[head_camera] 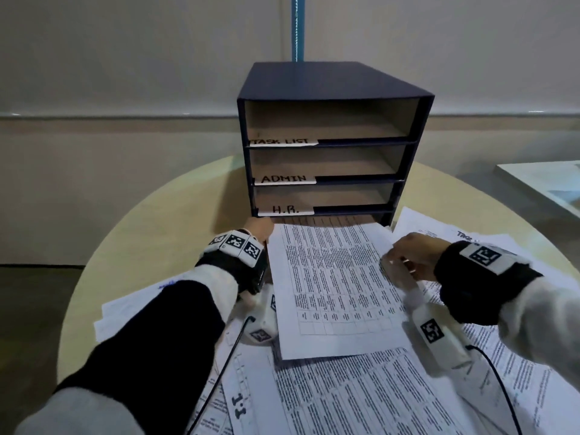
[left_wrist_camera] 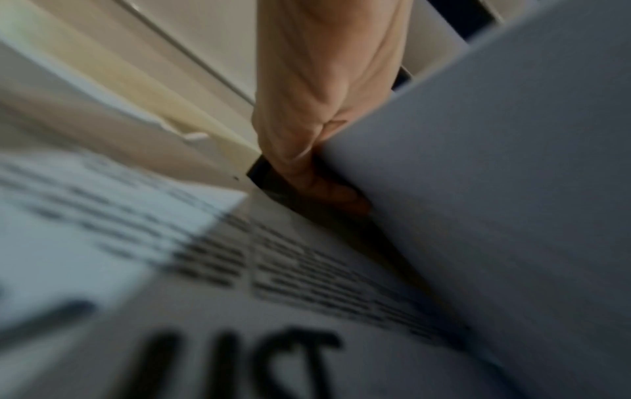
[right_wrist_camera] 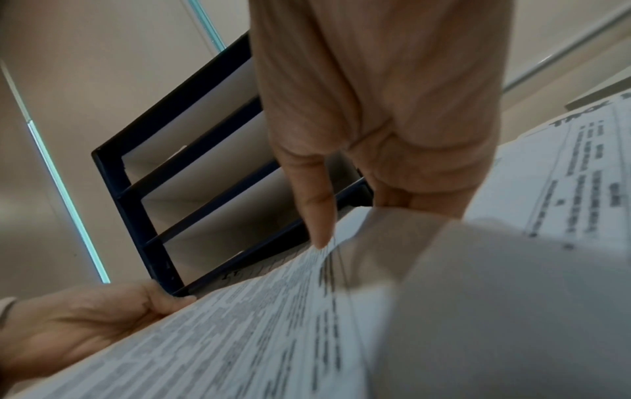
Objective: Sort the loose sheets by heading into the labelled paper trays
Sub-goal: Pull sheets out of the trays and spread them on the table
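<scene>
A dark blue tray unit (head_camera: 332, 80) (right_wrist_camera: 136, 194) stands on the round table, with slots labelled TASK LIST (head_camera: 282, 141), ADMIN (head_camera: 284, 178) and H.R. (head_camera: 285, 210). Below them is a bottom slot whose label I cannot see. A printed table sheet (head_camera: 332, 284) (right_wrist_camera: 239, 337) (left_wrist_camera: 495, 189) lies tilted, its far end inside that bottom slot. My left hand (head_camera: 260, 230) (left_wrist_camera: 307, 108) (right_wrist_camera: 85, 318) grips the sheet's far left edge. My right hand (head_camera: 408, 255) (right_wrist_camera: 375, 108) pinches its right edge, one digit on top.
Several loose printed sheets cover the near table (head_camera: 361, 403), the right side (head_camera: 502, 356) and the left (head_camera: 141, 306); one under my left wrist reads "LIST" (left_wrist_camera: 239, 351). Bare tabletop (head_camera: 157, 221) shows left of the trays. A white object (head_camera: 549, 183) lies far right.
</scene>
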`<state>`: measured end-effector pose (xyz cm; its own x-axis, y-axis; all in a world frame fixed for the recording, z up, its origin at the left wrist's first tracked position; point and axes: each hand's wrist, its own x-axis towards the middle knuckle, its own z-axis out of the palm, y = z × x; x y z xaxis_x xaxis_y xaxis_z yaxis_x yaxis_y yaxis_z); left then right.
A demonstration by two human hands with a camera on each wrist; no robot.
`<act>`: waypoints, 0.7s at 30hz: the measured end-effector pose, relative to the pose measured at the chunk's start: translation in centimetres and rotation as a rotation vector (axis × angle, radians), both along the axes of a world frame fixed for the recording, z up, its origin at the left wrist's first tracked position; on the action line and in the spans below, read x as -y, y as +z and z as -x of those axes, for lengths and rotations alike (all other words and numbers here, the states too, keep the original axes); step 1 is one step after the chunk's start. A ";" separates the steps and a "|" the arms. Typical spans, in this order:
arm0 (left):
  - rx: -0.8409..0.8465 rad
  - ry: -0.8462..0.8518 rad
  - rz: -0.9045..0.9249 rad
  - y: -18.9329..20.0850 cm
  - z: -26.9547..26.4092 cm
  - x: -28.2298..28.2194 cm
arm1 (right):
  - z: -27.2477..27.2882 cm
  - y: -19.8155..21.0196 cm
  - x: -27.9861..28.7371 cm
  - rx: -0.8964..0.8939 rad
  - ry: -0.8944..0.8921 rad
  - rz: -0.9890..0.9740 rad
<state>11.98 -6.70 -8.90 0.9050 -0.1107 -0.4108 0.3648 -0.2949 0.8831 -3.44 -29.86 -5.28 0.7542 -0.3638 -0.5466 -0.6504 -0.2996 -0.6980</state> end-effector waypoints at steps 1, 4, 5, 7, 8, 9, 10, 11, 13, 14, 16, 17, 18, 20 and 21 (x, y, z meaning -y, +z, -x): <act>0.003 -0.005 0.002 0.4 0.3 0.2 | 0.2 0.1 0.2 -0.016 0.022 -0.024; -0.020 -0.025 0.057 0.2 0.7 0.4 | 1.3 -0.1 1.2 -0.027 0.100 -0.122; -0.046 -0.018 0.097 0.2 0.7 0.4 | 1.7 -0.2 1.5 -0.018 0.107 -0.160; -0.076 -0.005 0.197 0.2 1.1 0.6 | 1.9 -0.1 1.6 -0.011 0.114 -0.213; -0.093 -0.020 0.242 0.0 1.2 0.6 | 1.6 -0.1 1.7 -0.004 0.090 -0.210; -0.113 -0.050 0.273 0.2 1.6 0.6 | 1.2 -0.2 1.8 0.014 0.052 -0.192; -0.127 -0.086 0.282 0.4 2.1 0.6 | 0.6 -0.2 1.8 0.047 0.016 -0.173; -0.143 -0.128 0.271 0.7 2.8 0.5 | 0.0 -0.2 1.6 0.083 -0.021 -0.145; -0.166 -0.175 0.234 1.2 4.3 0.1 | -1.5 -0.4 0.8 0.146 -0.084 -0.120; -0.172 -0.181 0.219 1.5 5.0 -0.2 | -2.2 -0.7 0.5 0.182 -0.111 -0.103; -0.242 -0.197 0.186 2.0 6.1 -1.1 | -3.4 -1.0 0.1 0.252 -0.165 -0.132; -0.316 -0.205 0.195 2.3 6.3 -1.5 | -3.7 -0.9 0.1 0.237 -0.188 -0.179; -0.388 -0.215 0.214 2.6 6.3 -1.9 | -3.8 -0.8 0.2 0.209 -0.212 -0.250; -0.455 -0.236 0.210 2.8 6.1 -2.2 | -3.3 -0.1 0.2 0.140 -0.213 -0.349; -0.451 -0.214 0.211 2.8 5.9 -2.2 | -3.0 0.2 0.4 0.106 -0.203 -0.344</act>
<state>6.09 -4.54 -6.07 0.5924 -0.3957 -0.7018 0.6722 -0.2375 0.7013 -0.40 -30.28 -5.10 0.7447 -0.3204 -0.5855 -0.5914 0.0901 -0.8014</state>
